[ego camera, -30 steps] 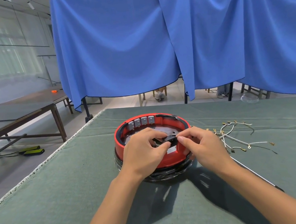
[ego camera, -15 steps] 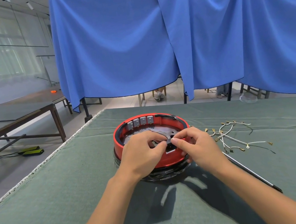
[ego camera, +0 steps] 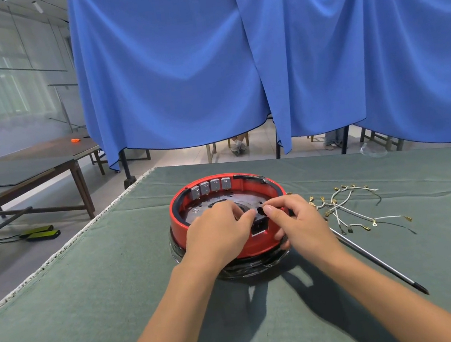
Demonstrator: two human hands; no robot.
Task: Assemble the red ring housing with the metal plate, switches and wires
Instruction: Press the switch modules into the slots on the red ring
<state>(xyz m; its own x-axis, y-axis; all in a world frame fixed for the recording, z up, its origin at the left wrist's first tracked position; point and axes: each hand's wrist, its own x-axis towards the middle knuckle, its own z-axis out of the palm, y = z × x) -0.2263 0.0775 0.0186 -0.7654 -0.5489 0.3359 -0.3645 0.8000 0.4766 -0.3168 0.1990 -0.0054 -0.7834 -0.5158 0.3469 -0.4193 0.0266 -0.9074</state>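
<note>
Overhead, a blue curtain (ego camera: pixel 275 58) fills the upper half of the frame, hung in folds across the middle and the right. Below it a table with a green cloth (ego camera: pixel 92 303) takes up the whole lower half, its pale edge running diagonally from the lower left up to the centre. At the left edge of the frame stands a dark wooden table (ego camera: pixel 26 171) with a small orange object on its far end, too small to identify.

Just below the centre sits the red ring housing (ego camera: pixel 226 219), flat on a dark, shiny base. Inside it lies the metal plate (ego camera: pixel 209 210), and four grey switches (ego camera: pixel 210 187) line the far inner wall side by side.

Both forearms come in from the bottom edge. The left hand (ego camera: pixel 217 236) rests over the near rim of the housing with its fingers curled, the thumb and fingertips meeting at a small black part (ego camera: pixel 259 221) set at the near wall. The right hand (ego camera: pixel 301 222) pinches the same part from the other side, its lower fingers wrapped against the outside of the ring.

To the right of the housing, a loose tangle of white wires (ego camera: pixel 349 209) with brass terminals lies on the cloth. A thin dark rod (ego camera: pixel 380 264) runs from beside the right wrist toward the lower right.
</note>
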